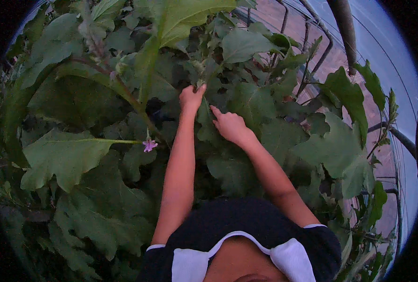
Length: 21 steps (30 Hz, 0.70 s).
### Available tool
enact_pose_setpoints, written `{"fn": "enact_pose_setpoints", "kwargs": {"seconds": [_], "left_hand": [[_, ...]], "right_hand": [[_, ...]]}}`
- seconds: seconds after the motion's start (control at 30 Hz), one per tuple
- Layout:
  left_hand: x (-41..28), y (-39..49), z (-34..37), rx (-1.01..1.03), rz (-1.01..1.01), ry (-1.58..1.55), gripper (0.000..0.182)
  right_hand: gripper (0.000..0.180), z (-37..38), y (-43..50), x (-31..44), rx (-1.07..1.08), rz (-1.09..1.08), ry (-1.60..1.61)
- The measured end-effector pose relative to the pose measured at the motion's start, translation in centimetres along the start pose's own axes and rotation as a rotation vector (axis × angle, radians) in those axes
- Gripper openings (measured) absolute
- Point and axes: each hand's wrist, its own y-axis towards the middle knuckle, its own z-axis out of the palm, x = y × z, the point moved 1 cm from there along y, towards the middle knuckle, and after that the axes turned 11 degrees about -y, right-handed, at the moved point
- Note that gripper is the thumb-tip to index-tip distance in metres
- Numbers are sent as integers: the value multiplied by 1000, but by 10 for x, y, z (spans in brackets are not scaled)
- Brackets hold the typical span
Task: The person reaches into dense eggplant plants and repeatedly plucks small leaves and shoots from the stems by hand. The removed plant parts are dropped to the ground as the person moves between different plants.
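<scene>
My left hand [192, 98] is closed around the upper part of an eggplant shoot [201, 70], its thumb pointing up along the stem. Just to the right and lower, my right hand [232, 126] has its index finger extended and its thumb apart from it. That fingertip is beside a narrow green leaf [205, 120] hanging below my left hand; whether they touch is unclear. Broad lobed eggplant leaves [253, 104] surround both hands. A purple eggplant flower [149, 145] hangs left of my left forearm.
A thick branch [133, 100] slants across the left, near a large leaf [68, 155]. Curved metal pipes [327, 53] and an upright post [344, 31] stand at the upper right. Beyond them are bare soil [265, 21] and pale plastic sheeting [381, 46].
</scene>
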Motion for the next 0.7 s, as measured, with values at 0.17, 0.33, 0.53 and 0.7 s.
{"fn": "enact_pose_setpoints", "kwargs": {"seconds": [0.17,0.33,0.53,0.7], "left_hand": [[-3,-16,11,-217,189,-2,40],[11,-19,18,-366,10,-359,26],[20,-15,30,-229,-363,-1097,19],[132,31,46,-178,-410,-725,26]], "right_hand": [[51,12,0,-7,5,-32,70],[51,15,-3,-16,-20,-74,99],[55,15,-4,-36,-24,-101,77],[54,9,-5,-31,-4,-156,163]]}}
